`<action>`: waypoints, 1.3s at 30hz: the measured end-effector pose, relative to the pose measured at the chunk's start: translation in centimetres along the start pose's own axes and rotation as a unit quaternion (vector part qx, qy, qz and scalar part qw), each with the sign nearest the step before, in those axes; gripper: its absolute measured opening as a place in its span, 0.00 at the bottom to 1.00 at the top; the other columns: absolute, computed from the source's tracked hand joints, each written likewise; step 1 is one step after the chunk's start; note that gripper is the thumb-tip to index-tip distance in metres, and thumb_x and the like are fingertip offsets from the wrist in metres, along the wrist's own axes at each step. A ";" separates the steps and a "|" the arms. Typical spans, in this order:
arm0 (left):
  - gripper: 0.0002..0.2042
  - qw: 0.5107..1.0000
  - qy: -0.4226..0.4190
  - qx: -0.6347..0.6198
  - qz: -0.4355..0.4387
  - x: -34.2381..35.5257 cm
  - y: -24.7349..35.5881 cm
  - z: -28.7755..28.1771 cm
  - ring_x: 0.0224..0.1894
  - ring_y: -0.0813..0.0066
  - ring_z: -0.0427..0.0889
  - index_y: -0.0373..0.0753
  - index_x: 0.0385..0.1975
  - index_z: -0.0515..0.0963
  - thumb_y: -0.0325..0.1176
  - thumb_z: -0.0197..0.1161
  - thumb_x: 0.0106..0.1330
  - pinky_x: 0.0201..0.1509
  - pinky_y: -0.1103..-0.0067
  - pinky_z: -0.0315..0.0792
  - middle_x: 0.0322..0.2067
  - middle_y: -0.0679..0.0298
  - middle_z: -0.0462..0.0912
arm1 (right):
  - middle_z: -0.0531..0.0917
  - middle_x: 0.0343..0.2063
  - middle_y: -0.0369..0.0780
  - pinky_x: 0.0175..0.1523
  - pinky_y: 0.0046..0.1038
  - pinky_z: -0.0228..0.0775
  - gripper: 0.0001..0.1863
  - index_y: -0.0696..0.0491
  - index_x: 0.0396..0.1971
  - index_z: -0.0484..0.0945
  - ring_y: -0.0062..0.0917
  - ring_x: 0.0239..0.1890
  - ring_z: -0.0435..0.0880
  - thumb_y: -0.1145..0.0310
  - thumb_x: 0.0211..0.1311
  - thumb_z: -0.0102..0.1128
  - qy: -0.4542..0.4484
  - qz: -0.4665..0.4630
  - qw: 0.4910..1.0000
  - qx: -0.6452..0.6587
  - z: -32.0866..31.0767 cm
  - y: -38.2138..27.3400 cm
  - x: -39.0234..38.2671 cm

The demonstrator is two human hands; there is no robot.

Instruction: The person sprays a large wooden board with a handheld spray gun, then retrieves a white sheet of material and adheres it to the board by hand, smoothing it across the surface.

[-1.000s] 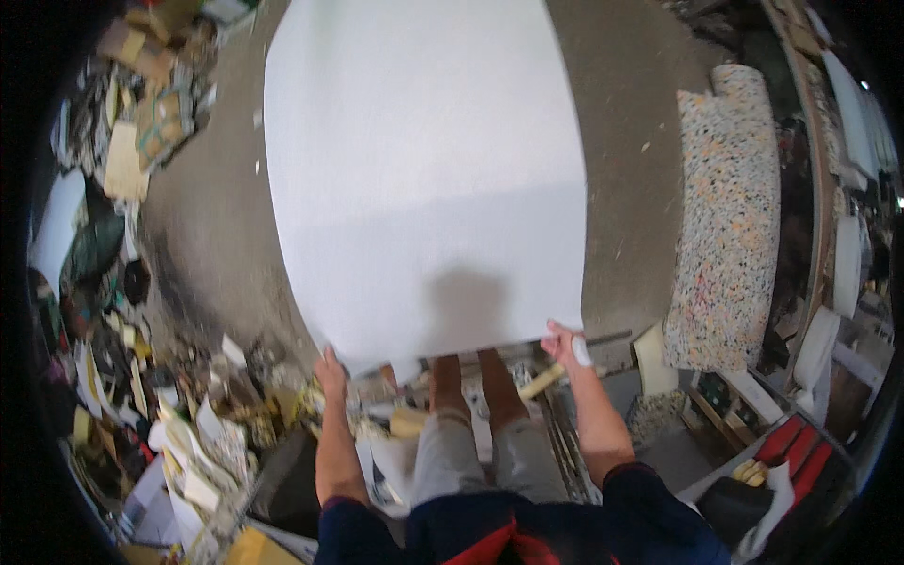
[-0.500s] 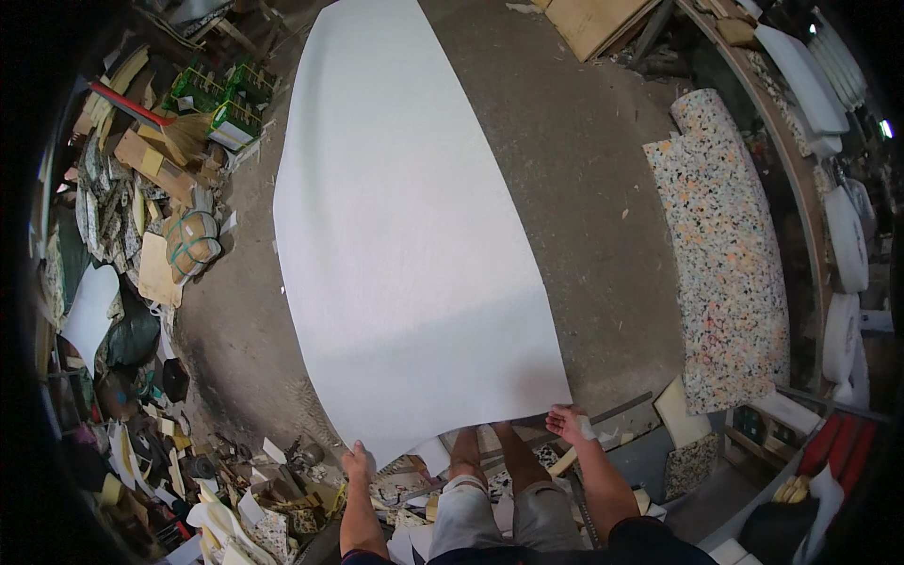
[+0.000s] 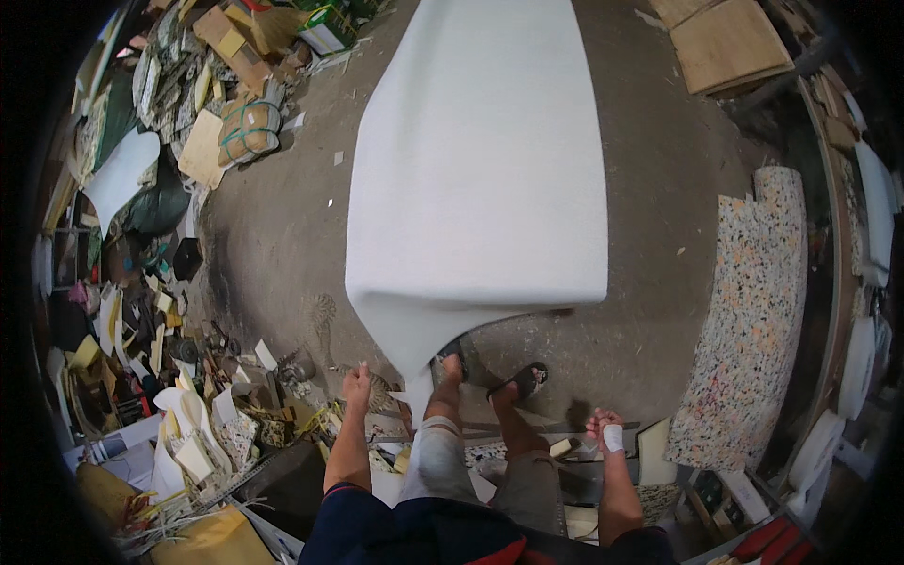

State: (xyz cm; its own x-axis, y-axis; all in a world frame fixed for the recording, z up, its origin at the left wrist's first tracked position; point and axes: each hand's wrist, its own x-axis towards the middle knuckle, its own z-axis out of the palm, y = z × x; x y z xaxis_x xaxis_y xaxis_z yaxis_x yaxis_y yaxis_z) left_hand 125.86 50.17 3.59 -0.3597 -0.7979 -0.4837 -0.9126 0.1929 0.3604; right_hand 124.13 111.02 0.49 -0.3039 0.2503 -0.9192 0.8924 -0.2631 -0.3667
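Observation:
A big white foam sheet (image 3: 480, 179) stretches away from me over the floor. Its near end bends in a crease, and a pointed corner droops by my left foot. My left hand (image 3: 357, 386) is closed, left of that corner and apart from it; nothing shows in its fingers. On the other side my right hand (image 3: 604, 426) has curled fingers, is off the sheet and appears to hold nothing. White wrapping (image 3: 613, 438) covers its wrist.
On the right lies a rolled speckled foam sheet (image 3: 749, 330). Foam scraps (image 3: 202, 433) are heaped at the lower left, near a tied brown bundle (image 3: 250, 132). Brown boards (image 3: 730, 47) stand at the far right. My sandalled feet (image 3: 518, 381) are just below the sheet.
Both hands have come away from the sheet's near edge. That edge has moved away from me and its near end now bends and droops. The view has shifted too.

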 end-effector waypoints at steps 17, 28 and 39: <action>0.22 0.892 -0.218 -0.395 -0.004 22.9 24.3 -6.5 0.39 0.71 0.80 0.38 0.43 0.77 0.54 0.52 0.74 0.44 0.73 0.73 0.37 0.61 0.81 | 0.83 0.28 0.37 0.30 0.24 0.76 0.11 0.56 0.41 0.80 0.19 0.25 0.81 0.65 0.67 0.62 -0.142 -0.131 0.967 -0.167 29.6 -5.0 -13.3; 0.18 0.850 -0.313 -0.417 0.067 34.2 43.4 -5.4 0.39 0.71 0.82 0.41 0.38 0.76 0.51 0.57 0.73 0.45 0.71 0.76 0.35 0.64 0.83 | 0.82 0.25 0.39 0.36 0.25 0.74 0.17 0.57 0.44 0.80 0.19 0.29 0.81 0.57 0.70 0.59 -0.421 -0.162 0.861 -0.234 59.0 -10.3 -18.7; 0.25 0.829 -0.480 -0.286 0.022 49.2 58.3 3.9 0.59 0.57 0.74 0.30 0.50 0.69 0.50 0.60 0.70 0.65 0.55 0.65 0.50 0.51 0.78 | 0.83 0.35 0.33 0.38 0.24 0.77 0.16 0.51 0.48 0.78 0.18 0.34 0.82 0.55 0.72 0.56 -0.310 0.134 0.937 0.095 75.7 -6.3 -18.8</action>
State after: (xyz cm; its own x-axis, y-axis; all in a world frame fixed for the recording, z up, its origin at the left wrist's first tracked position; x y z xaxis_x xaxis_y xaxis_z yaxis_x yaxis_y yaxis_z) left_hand 54.18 24.36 -2.31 -0.6299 0.0771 -0.7729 -0.7518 -0.3103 0.5818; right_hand 98.92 37.44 9.22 -0.2651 -0.4217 -0.8671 0.9070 -0.4142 -0.0759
